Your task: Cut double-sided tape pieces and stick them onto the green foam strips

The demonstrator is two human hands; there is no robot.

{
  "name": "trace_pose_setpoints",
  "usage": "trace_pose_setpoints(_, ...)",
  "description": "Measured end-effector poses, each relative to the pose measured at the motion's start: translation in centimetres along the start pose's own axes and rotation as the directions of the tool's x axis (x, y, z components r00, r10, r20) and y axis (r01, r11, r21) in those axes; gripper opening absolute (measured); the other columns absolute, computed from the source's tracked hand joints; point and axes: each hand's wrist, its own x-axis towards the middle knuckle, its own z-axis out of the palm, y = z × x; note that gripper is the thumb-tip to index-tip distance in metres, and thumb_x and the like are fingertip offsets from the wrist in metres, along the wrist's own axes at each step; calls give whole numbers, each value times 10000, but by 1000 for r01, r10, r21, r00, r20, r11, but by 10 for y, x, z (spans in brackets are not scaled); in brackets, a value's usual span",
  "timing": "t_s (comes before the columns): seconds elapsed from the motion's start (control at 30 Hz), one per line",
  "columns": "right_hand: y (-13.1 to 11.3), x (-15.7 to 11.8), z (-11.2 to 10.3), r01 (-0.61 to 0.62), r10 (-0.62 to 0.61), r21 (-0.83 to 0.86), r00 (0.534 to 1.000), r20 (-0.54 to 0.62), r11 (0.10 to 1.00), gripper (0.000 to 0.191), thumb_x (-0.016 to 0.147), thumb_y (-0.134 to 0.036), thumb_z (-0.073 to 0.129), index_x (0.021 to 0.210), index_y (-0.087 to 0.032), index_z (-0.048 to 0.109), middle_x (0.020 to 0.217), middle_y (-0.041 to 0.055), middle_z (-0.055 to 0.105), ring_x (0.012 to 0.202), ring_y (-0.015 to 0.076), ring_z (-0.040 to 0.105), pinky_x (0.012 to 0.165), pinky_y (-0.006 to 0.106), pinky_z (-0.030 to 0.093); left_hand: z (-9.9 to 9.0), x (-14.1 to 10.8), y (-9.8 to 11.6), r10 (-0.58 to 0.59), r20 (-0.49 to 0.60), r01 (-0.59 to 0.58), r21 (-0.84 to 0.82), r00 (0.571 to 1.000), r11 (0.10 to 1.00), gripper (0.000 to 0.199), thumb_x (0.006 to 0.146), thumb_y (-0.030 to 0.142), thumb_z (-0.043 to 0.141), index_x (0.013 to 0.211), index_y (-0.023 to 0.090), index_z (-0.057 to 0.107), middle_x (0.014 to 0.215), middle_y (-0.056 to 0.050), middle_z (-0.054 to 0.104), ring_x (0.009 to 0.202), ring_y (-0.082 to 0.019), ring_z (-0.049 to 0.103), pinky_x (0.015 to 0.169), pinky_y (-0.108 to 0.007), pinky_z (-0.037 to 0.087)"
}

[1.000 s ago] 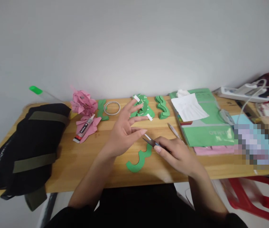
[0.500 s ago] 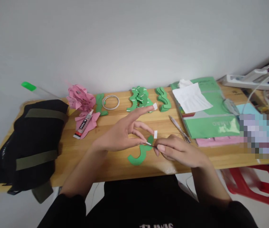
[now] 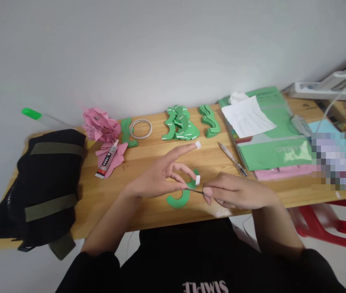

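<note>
My left hand (image 3: 157,177) is held over the table with its fingers apart. Small white tape pieces stick to two of its fingertips, one on the index finger (image 3: 198,144) and another on a finger below it (image 3: 197,180). In my right hand (image 3: 236,191) is a thin dark pointed tool, apparently tweezers (image 3: 195,191), gripped near its end. The tip meets my left thumb; whether it pinches anything there is too small to tell. Beneath both hands a curved green cut-out (image 3: 178,201) lies on the wood, partly covered by the left fingers.
Green cut-outs with white strips (image 3: 179,124) lie at the back, beside a stack of wavy green pieces (image 3: 209,122). Leftward are a tape roll (image 3: 150,132), pink paper (image 3: 101,126), a glue tube (image 3: 107,160) and a black bag (image 3: 51,183). A pen (image 3: 232,158) and green folder (image 3: 278,152) lie right.
The view has shifted slightly. The white strip seen at the tool's tip by my left thumb no longer shows. Both hands keep nearly the same pose, the tool still in the right.
</note>
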Motion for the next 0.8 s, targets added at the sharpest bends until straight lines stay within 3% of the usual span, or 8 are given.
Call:
trace_pose_setpoints(0.13, 4, -6, -5, 14, -15, 17, 998, 68, 1000, 500, 999, -507, 353, 792, -143, 626, 471, -60, 436, 421, 80, 427, 444, 202, 353, -3, -4, -6, 2, -53, -6, -72, 999, 997, 821, 763, 114, 756, 1403, 492, 406, 1630, -66, 162, 982, -168, 694, 674, -213, 617)
trace_pose_setpoints(0.23, 6, -5, 1, 108, -95, 105, 987, -127, 989, 427, 880, -577, 554, 765, -167, 584, 572, -43, 483, 499, 90, 447, 477, 215, 366, 0, -6, -11, 24, -168, -43, -111, 985, 993, 795, 783, 114, 738, 1405, 478, 403, 1627, -66, 165, 1081, -208, 665, 742, -255, 625)
trace_pose_setpoints(0.3, 7, 1, 12, 139, -63, 177, 923, -380, 974, 380, 793, -544, 675, 761, -184, 555, 609, -45, 488, 514, 93, 458, 478, 219, 366, 5, -7, -16, 34, -236, -65, -127, 971, 990, 762, 806, 122, 718, 1404, 473, 402, 1620, -57, 188, 1152, -233, 631, 803, -302, 623)
trace_pose_setpoints(0.37, 9, 12, 26, 140, 56, 267, 789, -612, 954, 313, 836, -497, 629, 806, -195, 553, 569, -64, 470, 458, 89, 448, 454, 220, 359, 10, -8, -20, 36, -273, -75, -132, 961, 988, 749, 822, 135, 703, 1408, 480, 387, 1620, -49, 188, 1198, -248, 604, 839, -333, 618)
trace_pose_setpoints(0.43, 13, 23, 38, 138, 115, 280, 679, -725, 950, 292, 837, -474, 606, 867, -183, 603, 545, -67, 464, 430, 93, 422, 432, 227, 342, 13, -8, -25, 41, -298, -79, -116, 954, 990, 751, 832, 150, 694, 1417, 487, 364, 1625, -47, 171, 1226, -257, 586, 850, -341, 613)
trace_pose_setpoints(0.5, 17, 32, 47, 111, 150, 276, 622, -768, 955, 284, 809, -450, 621, 854, -170, 637, 533, -63, 472, 427, 90, 401, 428, 228, 329, 16, -7, -28, 47, -322, -78, -85, 946, 993, 755, 838, 162, 687, 1426, 487, 342, 1630, -48, 152, 1259, -275, 561, 852, -349, 610)
trace_pose_setpoints(0.67, 22, 38, 53, 83, 202, 297, 560, -804, 951, 294, 760, -464, 662, 711, -177, 624, 505, -52, 483, 429, 83, 393, 407, 218, 308, 21, -2, -36, 68, -320, -80, -25, 945, 996, 793, 848, 131, 637, 1450, 497, 274, 1642, -27, 85, 1380, -336, 434, 870, -408, 610)
trace_pose_setpoints(0.8, 29, 32, 57, 87, 322, 406, 467, -823, 910, 341, 713, -502, 709, 697, -173, 621, 445, -65, 460, 379, 77, 375, 380, 218, 286, 30, -8, -49, 130, -404, -51, 201, 906, 978, 813, 849, 72, 572, 1468, 488, 247, 1640, -10, 82, 1449, -337, 319, 990, -506, 542)
